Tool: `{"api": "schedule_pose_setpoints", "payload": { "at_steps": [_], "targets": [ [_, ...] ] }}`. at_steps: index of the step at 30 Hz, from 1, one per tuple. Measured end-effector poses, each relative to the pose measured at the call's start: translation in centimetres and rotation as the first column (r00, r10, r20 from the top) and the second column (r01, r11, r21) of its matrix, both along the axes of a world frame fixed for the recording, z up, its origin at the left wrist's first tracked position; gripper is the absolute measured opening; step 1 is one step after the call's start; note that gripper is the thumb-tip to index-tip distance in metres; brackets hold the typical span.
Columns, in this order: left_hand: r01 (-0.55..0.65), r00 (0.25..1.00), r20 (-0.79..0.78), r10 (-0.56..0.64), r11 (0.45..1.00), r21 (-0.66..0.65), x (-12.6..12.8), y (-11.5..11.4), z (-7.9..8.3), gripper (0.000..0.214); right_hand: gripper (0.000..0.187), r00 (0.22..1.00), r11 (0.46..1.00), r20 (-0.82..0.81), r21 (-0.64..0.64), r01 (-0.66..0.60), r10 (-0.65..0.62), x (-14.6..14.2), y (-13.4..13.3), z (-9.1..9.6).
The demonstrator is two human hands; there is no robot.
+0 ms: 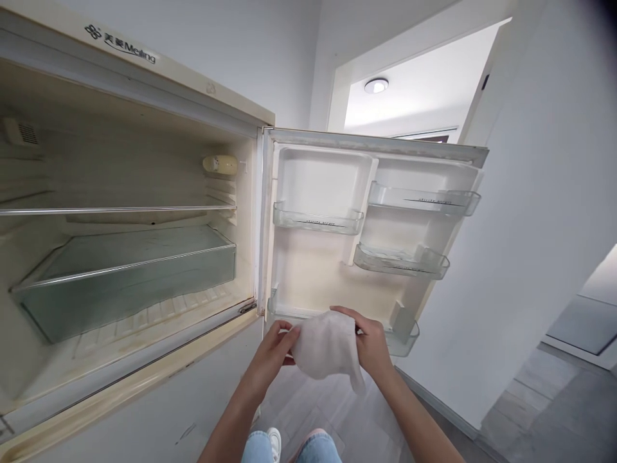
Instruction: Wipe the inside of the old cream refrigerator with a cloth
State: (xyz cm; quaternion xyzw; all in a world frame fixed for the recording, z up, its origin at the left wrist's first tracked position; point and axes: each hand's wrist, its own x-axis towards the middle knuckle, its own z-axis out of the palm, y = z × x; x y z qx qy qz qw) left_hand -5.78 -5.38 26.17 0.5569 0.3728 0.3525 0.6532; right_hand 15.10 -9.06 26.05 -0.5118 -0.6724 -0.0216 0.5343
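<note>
My left hand [270, 357] and my right hand [369, 342] both grip a crumpled white cloth [326, 346], holding it between them in front of the lower part of the open door of a cream Meiling refrigerator [120, 44]. The cloth sits just in front of the door's inner liner [313, 276], and its lower corner hangs down. The lowest clear door bin [402, 341] lies just beyond my right hand, partly hidden behind it and the cloth.
The fridge compartment holds a wire-edged shelf [116, 209] and a clear crisper drawer [123, 283]. Two pairs of clear door bins sit higher up, including one [318, 218]. My jeans and white shoes [274, 444] show below, on a pale tiled floor [328, 399]. A white wall [520, 225] stands on the right.
</note>
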Motion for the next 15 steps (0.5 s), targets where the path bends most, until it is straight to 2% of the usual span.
{"api": "schedule_pose_setpoints", "payload": {
  "at_steps": [4, 6, 9, 11, 13, 15],
  "targets": [
    [0.205, 0.977, -0.04, -0.21, 0.974, -0.099, 0.2, -0.2, -1.3, 0.07, 0.045, 0.998, 0.993, -0.055, -0.116, 0.006, -0.012, -0.8, -0.7, 0.8],
    [0.204, 0.979, -0.006, -0.206, 0.971, -0.122, 0.4, -0.3, -1.8, 0.075, 0.047, 1.0, 0.995, 0.01, -0.098, 0.004, -0.003, -1.0, -0.9, 1.1],
    [0.177, 0.983, -0.034, -0.182, 0.979, -0.103, 0.6, -0.1, -2.2, 0.077, 0.049, 0.981, 0.997, 0.191, 0.077, 0.009, -0.024, -1.0, -0.9, 1.3],
    [0.184, 0.979, -0.076, -0.188, 0.981, -0.06, 0.5, 0.1, -2.4, 0.073, 0.046, 0.957, 0.968, 0.274, 0.25, 0.021, -0.092, -0.9, -0.9, 1.3],
    [0.198, 0.975, -0.1, -0.201, 0.98, -0.032, 0.4, 0.2, -2.7, 0.069, 0.045, 0.944, 0.925, 0.295, 0.378, 0.026, -0.147, -0.9, -0.9, 1.2],
    [0.226, 0.97, -0.087, -0.227, 0.974, -0.026, 0.4, 0.1, -2.9, 0.067, 0.048, 0.95, 0.907, 0.275, 0.42, 0.018, -0.146, -1.0, -1.0, 1.2]
  ]
}}
